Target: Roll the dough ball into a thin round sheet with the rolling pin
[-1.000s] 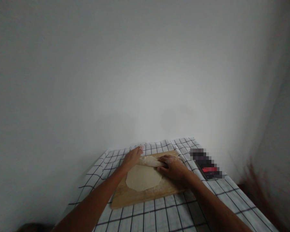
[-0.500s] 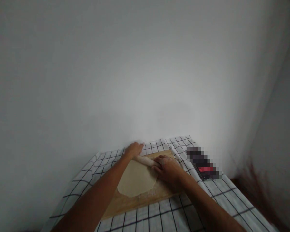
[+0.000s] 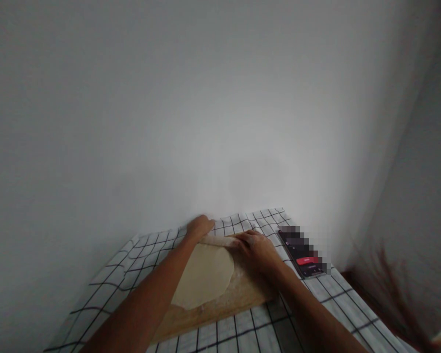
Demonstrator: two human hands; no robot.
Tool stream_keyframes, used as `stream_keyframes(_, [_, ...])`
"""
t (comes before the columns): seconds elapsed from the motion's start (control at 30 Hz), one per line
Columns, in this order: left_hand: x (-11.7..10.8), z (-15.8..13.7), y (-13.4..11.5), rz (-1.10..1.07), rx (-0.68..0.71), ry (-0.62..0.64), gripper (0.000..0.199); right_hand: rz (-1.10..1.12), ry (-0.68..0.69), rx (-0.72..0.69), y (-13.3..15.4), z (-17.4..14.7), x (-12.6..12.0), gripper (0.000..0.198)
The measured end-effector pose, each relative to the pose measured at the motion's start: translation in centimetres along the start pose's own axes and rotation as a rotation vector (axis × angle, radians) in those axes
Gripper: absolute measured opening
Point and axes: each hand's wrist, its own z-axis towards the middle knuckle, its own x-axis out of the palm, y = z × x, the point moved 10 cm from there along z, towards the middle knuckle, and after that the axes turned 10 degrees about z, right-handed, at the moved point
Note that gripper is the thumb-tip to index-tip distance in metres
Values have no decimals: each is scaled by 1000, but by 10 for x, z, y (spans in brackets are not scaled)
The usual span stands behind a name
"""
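Observation:
A flat, pale sheet of dough (image 3: 205, 277) lies on a wooden board (image 3: 242, 294). Across its far edge rests a light rolling pin (image 3: 218, 240). The pin's left end is under my left hand (image 3: 201, 226), whose fingers are closed around it near the board's far side. On the right end sits my right hand (image 3: 253, 245), fingers curled over the wood. Both ends of the pin are hidden by the hands. A floury patch shows on the board to the right of the dough.
The table wears a white cloth with dark grid lines (image 3: 238, 328). A phone (image 3: 308, 262), partly pixelated, lies right of the board. Behind the table rises a pale wall (image 3: 213, 108). Blurred reddish-brown twigs (image 3: 393, 284) stand at the lower right.
My right hand has pushed its end of the rolling pin away from me, so the pin lies more level across the dough's far edge. The view has shifted slightly.

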Motion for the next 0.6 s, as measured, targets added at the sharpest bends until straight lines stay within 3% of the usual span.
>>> stream_keyframes(0.27, [-1, -24, -2, 20, 109, 26, 35, 0, 43, -12, -2, 0, 4, 42])
stream_keyframes(0.6, [-8, -81, 16, -70, 155, -73, 30, 21, 155, -70, 6, -6, 13, 46])
